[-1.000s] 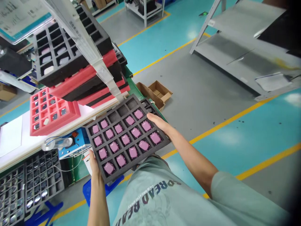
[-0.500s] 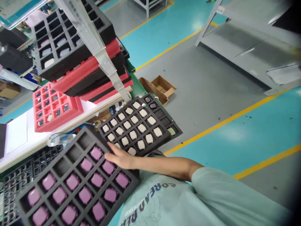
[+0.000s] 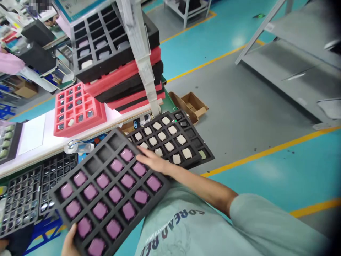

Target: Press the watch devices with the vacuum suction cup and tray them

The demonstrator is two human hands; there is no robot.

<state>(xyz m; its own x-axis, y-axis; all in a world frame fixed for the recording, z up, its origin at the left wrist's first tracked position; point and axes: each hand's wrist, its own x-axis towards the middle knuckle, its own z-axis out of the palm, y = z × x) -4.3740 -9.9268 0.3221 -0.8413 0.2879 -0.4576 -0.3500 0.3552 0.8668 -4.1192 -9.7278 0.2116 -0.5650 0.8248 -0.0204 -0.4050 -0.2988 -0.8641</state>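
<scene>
A big grey shelf (image 3: pixel 279 67) is seen well off to the right of the right grip (image 3: pixel 154 161). The white surface (image 3: pixel 48 137) is set beyond the left grip (image 3: pixel 69 243). On it, one tall stack of red and black trays (image 3: pixel 128 83) is piled up past the right grip, and one red tray (image 3: pixel 82 128) is placed just left of the stack.

One dark tray (image 3: pixel 103 155) is held between the two grips. Its long side is pointed from the left grip up toward the right grip, on a slant. One short end is grasped by each grip, with the fingers laid on the edge.

One second ago, most of the tray of white pieces (image 3: pixel 164 128) was hidden behind the dark tray. Now the dark tray has been brought to the left, and the other is shown just beyond the right grip. Half a second ago, the left grip was not seen.

Seventeen purple pieces (image 3: pixel 115 195) are counted in the dark tray, and three bare slots are left beyond the right grip. At least thirteen white pieces are seen; some are covered.
</scene>
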